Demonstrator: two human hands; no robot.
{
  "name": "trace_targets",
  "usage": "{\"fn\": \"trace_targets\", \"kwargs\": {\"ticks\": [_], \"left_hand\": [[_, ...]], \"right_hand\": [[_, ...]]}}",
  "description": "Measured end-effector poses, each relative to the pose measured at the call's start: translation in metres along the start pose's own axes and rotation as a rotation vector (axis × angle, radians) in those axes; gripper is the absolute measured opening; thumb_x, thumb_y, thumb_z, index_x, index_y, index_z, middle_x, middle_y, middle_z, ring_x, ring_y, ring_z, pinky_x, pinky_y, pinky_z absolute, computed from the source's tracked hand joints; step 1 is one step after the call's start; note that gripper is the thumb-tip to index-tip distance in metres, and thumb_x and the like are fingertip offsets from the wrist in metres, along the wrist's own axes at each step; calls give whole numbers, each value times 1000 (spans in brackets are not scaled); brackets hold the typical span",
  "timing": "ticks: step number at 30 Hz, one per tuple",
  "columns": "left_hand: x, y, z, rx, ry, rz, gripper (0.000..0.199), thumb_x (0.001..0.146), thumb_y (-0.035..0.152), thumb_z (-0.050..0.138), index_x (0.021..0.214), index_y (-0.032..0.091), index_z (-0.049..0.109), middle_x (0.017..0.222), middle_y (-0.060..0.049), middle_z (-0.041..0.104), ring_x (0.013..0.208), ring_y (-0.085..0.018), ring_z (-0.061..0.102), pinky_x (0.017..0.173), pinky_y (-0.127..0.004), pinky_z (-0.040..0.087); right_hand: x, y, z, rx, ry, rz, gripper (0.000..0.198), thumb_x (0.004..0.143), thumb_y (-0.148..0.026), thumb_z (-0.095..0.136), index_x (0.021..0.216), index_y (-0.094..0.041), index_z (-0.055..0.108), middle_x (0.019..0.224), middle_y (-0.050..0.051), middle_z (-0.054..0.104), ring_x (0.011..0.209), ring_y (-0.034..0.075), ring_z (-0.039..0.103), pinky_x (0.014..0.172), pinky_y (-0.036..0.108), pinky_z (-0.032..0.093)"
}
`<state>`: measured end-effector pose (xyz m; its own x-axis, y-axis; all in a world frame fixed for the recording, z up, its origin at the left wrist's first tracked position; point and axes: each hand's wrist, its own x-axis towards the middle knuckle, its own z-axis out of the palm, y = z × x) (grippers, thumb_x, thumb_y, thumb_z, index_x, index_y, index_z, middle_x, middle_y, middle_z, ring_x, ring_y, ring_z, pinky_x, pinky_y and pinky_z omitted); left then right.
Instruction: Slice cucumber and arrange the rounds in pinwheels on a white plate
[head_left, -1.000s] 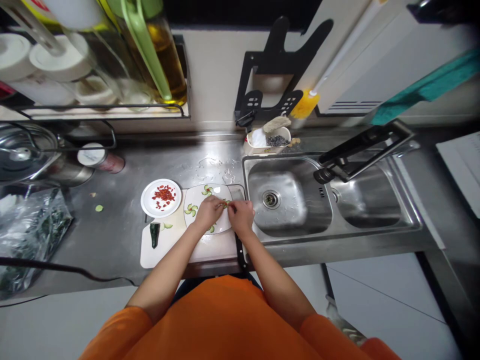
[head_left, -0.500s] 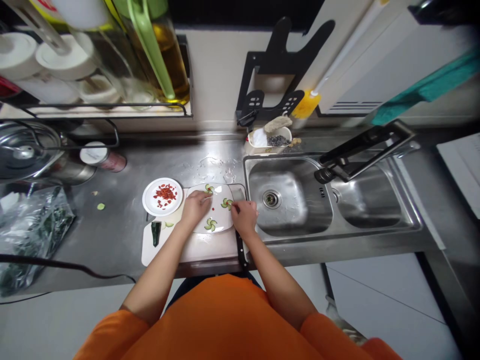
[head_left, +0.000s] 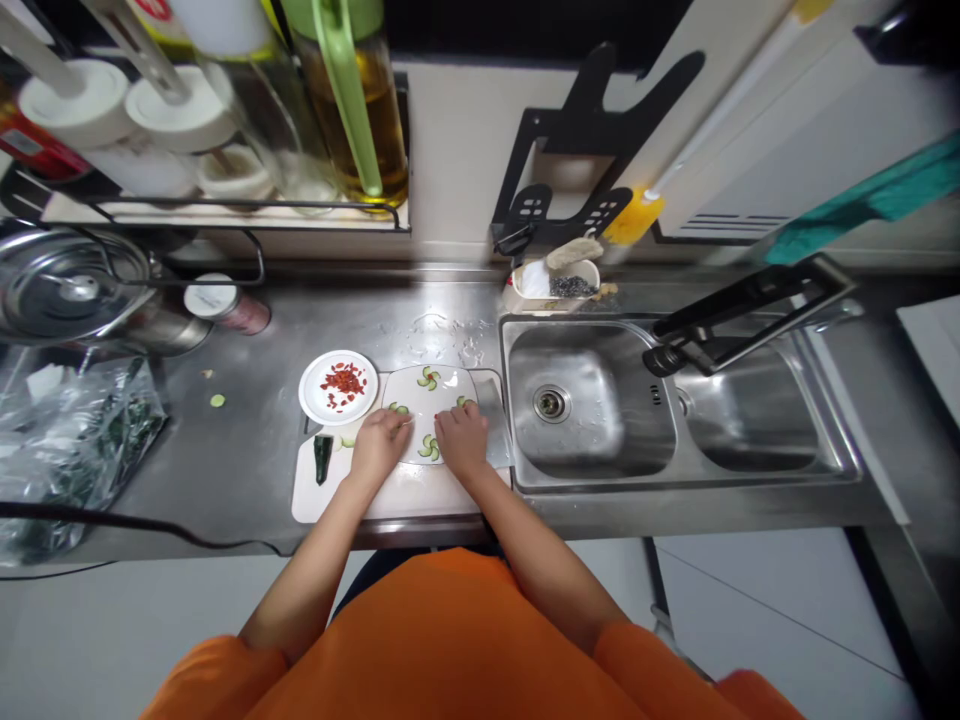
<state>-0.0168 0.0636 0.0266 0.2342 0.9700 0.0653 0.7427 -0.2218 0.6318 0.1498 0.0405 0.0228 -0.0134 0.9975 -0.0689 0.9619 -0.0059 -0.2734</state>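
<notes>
Stainless-steel countertop (head_left: 240, 430) supports a white cutting board (head_left: 420, 495); on it, partly beneath the left hand (head_left: 379, 445) and right hand (head_left: 463, 438), lies a plate (head_left: 420, 402) of cucumber slices (head_left: 429, 447). Both reach forward palm-down, fingers (head_left: 394, 420) bunched; I cannot tell whether they clasp anything.

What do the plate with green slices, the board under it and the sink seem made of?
Plate: white, glossy, probably glazed ceramic, judging by its bright highlights; glass or plastic possible. Board: pale and smooth, perhaps plastic, as no wood grain shows. Sink: likely stainless steel with a satin finish, given its metallic sheen and soft reflections.
</notes>
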Motion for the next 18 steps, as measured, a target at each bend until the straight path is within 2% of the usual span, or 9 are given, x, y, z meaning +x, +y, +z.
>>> {"fn": "trace_targets", "kwargs": {"ticks": [4,7,10,13,15,18], "left_hand": [[-5,0,0,-23,19,3,15,81,23,56,87,19,70,83,-5,65,80,-17,61,79,-31,51],[-6,0,1,-44,24,-2,15,81,23,57,87,19,70,83,-5,65,81,-17,61,78,-31,51],[-7,3,1,-87,28,-16,14,80,23,59,88,20,70,85,-4,66,81,-16,61,76,-29,51],[-8,10,2,-174,-4,-22,14,80,24,60,89,20,69,85,-3,67,73,-13,60,69,-26,50],[-10,16,2,-233,-40,-26,13,80,25,60,89,21,69,82,-2,67,67,-12,59,65,-25,50],[-11,21,2,-300,-91,-47,13,80,25,60,88,21,70,79,-2,67,65,-11,58,64,-24,49]], "right_hand": [[5,-4,5,-20,-24,6,17,88,-19,48,82,-17,64,87,10,61,97,27,42,71,35,28],[7,-5,1,78,-38,86,18,86,-17,49,81,-16,66,87,11,63,97,26,44,72,35,30],[6,-4,-8,347,-59,198,19,84,-21,50,76,-17,68,80,8,65,89,22,49,73,33,34],[1,0,-17,750,-116,325,21,79,-29,52,72,-18,68,72,3,65,73,17,53,69,28,38],[-4,4,-20,1000,-155,425,22,74,-35,55,72,-17,68,71,2,65,70,16,54,66,27,39],[-11,7,-20,1219,-207,531,23,66,-37,60,69,-16,68,66,0,63,67,15,54,65,25,39]]}}
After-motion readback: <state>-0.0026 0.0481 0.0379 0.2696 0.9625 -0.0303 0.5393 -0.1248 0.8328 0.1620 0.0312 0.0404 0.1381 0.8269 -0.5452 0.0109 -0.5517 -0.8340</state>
